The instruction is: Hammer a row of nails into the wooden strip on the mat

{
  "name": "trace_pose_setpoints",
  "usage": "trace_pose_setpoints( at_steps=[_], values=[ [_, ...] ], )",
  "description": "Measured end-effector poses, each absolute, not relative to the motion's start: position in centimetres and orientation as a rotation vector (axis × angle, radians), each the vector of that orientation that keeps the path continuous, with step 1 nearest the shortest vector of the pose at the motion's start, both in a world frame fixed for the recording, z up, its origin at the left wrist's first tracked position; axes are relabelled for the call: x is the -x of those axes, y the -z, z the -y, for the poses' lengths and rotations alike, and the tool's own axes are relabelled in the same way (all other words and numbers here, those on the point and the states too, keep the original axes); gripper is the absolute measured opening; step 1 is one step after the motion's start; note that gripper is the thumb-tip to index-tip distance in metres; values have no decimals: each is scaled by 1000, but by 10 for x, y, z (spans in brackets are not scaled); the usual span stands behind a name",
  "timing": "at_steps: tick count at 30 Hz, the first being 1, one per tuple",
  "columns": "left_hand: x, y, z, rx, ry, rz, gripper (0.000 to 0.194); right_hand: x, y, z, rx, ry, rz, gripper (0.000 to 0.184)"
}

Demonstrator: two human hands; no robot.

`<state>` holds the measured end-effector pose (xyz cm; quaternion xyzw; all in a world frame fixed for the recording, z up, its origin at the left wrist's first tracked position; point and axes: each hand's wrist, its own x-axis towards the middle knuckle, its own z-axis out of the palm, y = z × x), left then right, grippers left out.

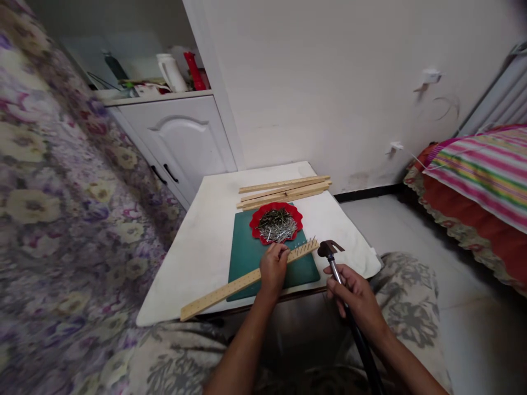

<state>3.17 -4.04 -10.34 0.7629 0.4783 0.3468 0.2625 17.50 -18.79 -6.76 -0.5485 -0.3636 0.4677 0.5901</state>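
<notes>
A wooden strip (230,288) lies slantwise over the green mat (242,241), its near left end out on the table cover. Several nails (304,248) stand up from its right end, and small marks dot the rest of it. My left hand (273,271) rests on the strip just left of those nails, fingers closed in a pinch; whatever they hold is too small to make out. In my right hand (354,293) is a claw hammer (329,249), gripped on its shaft, with the head raised beside the strip's right end. Behind my left hand sits a red scalloped dish (252,224) of loose nails (276,224).
Several more wooden strips (284,193) lie at the back of the white-covered table (185,247). A floral curtain (82,219) hangs on the left, near a white cabinet (177,137). At the right stands a bed (481,192) with a striped cover.
</notes>
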Motion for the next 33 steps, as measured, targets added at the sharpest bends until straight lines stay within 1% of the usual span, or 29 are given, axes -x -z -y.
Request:
trace_pose_setpoints(
  at_steps=[5,9,14,25,33],
  values=[
    [-34,105,41,-2109,-927,-1313,12,-178,70,185,1268,-1128,884,31],
    [-34,106,41,-2099,-921,-1336,12,-180,64,177,1217,-1206,933,29],
    [-35,109,40,-2073,-928,-1342,11,-173,57,157,1136,-1303,995,32],
    [-31,109,39,-2131,-934,-1231,14,-178,62,154,1155,-1256,955,32],
    [-34,110,40,-2165,-933,-1271,11,-176,67,153,1133,-1288,957,29]
  ],
)
